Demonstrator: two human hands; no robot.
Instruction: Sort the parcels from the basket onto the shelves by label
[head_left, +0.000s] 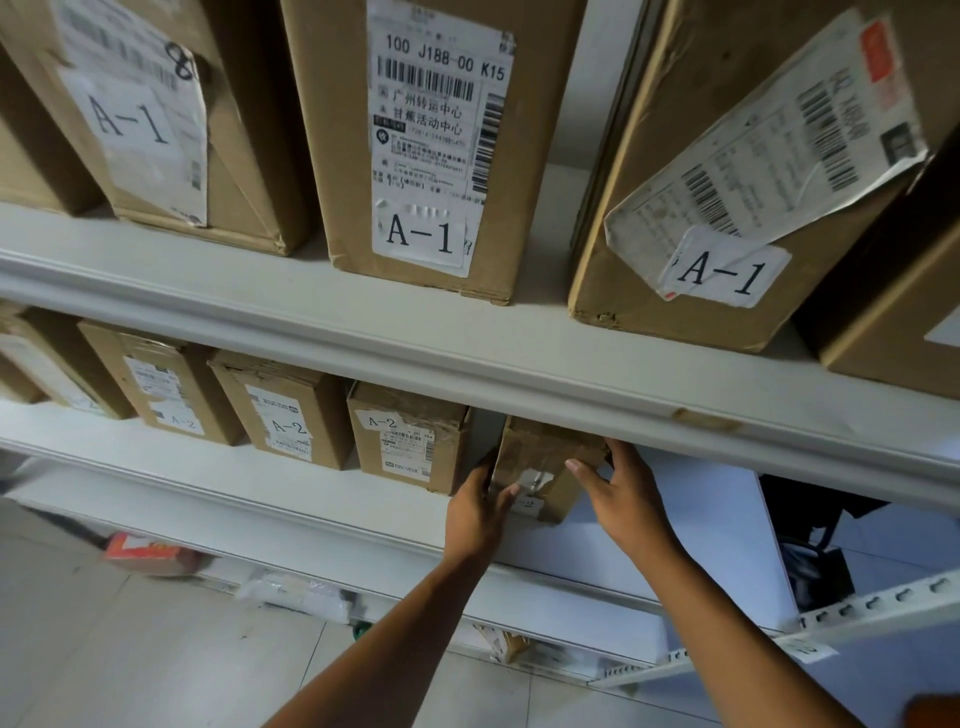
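Observation:
A small brown cardboard parcel (540, 462) stands on the lower white shelf (322, 488), at the right end of a row of boxes labelled A-2. Its own label is partly covered; a "-2" shows by my thumb. My left hand (480, 512) grips its left side, thumb across the front. My right hand (623, 493) holds its right side, fingers along the edge and thumb on the front. The parcel's top is hidden behind the upper shelf's front rail (467, 358).
Three large boxes labelled A-1 (421, 156) stand on the upper shelf. A-2 boxes (410, 436) fill the lower shelf to the left of the parcel; bare shelf lies to its right. Bags and small packages (150, 553) lie low down near the tiled floor. A perforated metal rail (831, 618) juts out lower right.

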